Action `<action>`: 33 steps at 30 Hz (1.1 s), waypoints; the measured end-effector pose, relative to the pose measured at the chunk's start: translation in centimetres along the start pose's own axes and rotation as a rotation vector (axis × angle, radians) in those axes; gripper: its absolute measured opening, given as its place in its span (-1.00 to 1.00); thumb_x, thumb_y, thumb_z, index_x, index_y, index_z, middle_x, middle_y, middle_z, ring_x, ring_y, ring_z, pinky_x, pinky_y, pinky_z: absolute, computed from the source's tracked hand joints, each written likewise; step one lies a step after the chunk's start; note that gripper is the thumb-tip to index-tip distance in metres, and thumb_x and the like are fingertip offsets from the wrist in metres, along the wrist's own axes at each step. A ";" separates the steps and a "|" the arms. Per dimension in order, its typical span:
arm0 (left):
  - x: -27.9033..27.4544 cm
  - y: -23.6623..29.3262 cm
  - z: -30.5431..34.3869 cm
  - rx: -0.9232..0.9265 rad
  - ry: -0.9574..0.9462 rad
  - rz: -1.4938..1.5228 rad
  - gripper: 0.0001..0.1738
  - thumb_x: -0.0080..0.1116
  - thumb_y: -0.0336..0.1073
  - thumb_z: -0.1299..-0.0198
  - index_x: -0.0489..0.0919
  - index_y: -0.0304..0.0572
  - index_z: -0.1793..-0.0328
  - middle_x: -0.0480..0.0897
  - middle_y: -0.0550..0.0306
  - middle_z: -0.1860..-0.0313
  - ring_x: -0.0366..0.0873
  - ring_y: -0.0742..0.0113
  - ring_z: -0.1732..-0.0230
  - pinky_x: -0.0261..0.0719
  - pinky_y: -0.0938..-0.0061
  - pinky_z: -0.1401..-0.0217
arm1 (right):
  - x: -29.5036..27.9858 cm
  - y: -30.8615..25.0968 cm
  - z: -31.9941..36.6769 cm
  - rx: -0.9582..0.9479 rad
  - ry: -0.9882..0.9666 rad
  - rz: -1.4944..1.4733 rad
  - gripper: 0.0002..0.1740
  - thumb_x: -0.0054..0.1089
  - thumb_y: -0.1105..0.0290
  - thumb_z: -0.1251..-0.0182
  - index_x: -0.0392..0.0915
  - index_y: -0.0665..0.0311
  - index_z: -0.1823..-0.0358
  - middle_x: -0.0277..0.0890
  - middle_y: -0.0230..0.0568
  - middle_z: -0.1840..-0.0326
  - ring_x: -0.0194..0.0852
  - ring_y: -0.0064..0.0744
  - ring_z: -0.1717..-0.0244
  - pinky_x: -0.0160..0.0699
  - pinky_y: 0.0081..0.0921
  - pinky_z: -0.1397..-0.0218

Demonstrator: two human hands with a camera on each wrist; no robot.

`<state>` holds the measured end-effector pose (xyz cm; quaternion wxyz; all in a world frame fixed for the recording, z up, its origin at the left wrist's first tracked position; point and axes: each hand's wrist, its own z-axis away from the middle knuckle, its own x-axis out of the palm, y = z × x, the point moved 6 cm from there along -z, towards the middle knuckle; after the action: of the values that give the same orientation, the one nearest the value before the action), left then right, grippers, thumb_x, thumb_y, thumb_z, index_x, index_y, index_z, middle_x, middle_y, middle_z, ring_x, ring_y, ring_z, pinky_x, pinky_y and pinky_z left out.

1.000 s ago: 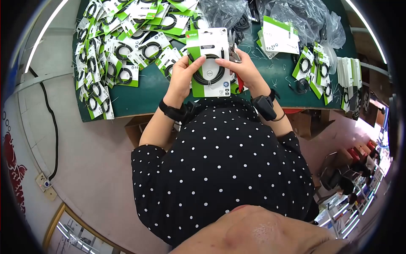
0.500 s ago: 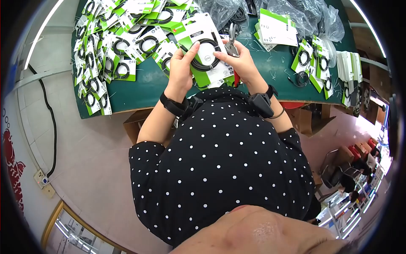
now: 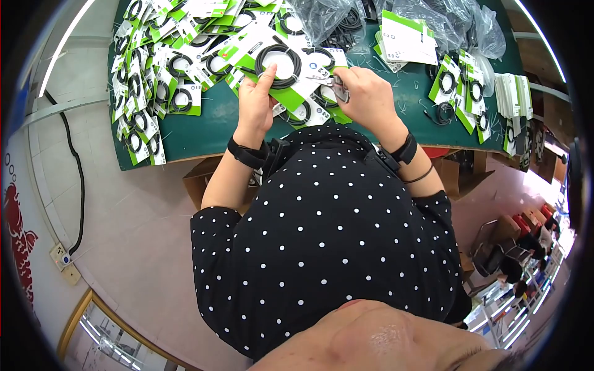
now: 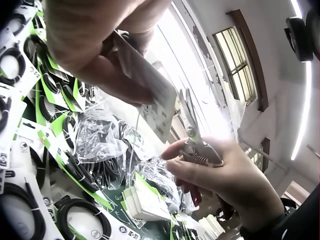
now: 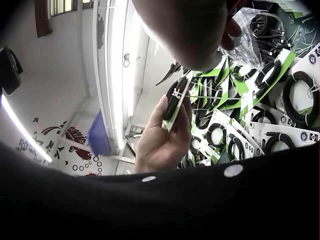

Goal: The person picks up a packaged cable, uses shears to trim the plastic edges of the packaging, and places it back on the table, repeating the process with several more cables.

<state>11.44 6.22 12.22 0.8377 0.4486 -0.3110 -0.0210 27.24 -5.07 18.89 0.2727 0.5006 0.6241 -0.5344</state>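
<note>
Green tbl [image 3: 207,128] under both hands; pile [image 3: 158,71] of cards beyond & left of L hand [image 3: 255,106], which pinches 1 coil card [image 3: 282,63], thumb on front. R hand [image 3: 371,96], fingers curled, grips pliers [image 3: 341,90] just R of card.

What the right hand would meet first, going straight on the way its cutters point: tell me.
With the cutters leading, the right hand would probably meet the carded cable in the left hand first. Depth is unclear, so it might instead pass above or below it.
</note>
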 end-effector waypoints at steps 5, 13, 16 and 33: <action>0.9 0.7 0.4 0.125 0.035 0.015 -0.82 0.11 -0.36 -0.29 0.48 -0.26 0.04 0.63 0.12 0.21 0.65 0.39 0.30 0.70 0.49 0.28 | 0.8 -0.4 0.1 -0.023 -0.101 0.159 -0.68 0.27 0.43 0.10 0.50 0.22 0.22 0.50 -0.23 0.41 0.53 -0.23 0.33 0.54 -0.37 0.30; 1.6 0.2 0.7 0.209 0.061 0.060 -0.83 0.08 -0.37 -0.32 0.50 -0.35 0.08 0.63 0.05 0.18 0.65 0.30 0.22 0.70 0.36 0.15 | 1.2 -0.3 -0.5 0.016 -0.116 0.279 -0.75 0.23 0.46 0.13 0.45 0.22 0.33 0.50 -0.20 0.42 0.53 -0.22 0.34 0.54 -0.38 0.31; 1.6 -0.1 0.7 0.207 0.090 0.084 -0.84 0.07 -0.37 -0.32 0.50 -0.33 0.08 0.62 0.05 0.17 0.65 0.29 0.21 0.70 0.35 0.14 | 1.3 -0.2 -0.5 0.030 -0.111 0.293 -0.76 0.23 0.45 0.13 0.45 0.22 0.35 0.49 -0.20 0.43 0.53 -0.22 0.35 0.53 -0.38 0.32; 1.3 -0.7 0.2 0.253 0.062 0.077 -0.81 0.05 -0.46 -0.30 0.41 -0.31 0.00 0.57 0.08 0.10 0.62 0.37 0.17 0.70 0.46 0.14 | 1.4 -0.2 -0.8 0.016 -0.082 0.381 -0.76 0.21 0.45 0.13 0.48 0.25 0.34 0.49 -0.20 0.45 0.53 -0.26 0.38 0.54 -0.43 0.39</action>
<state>12.58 5.25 12.44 0.7837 0.5389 -0.3020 0.0645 26.78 -3.80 17.98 0.3903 0.5897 0.5021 -0.4979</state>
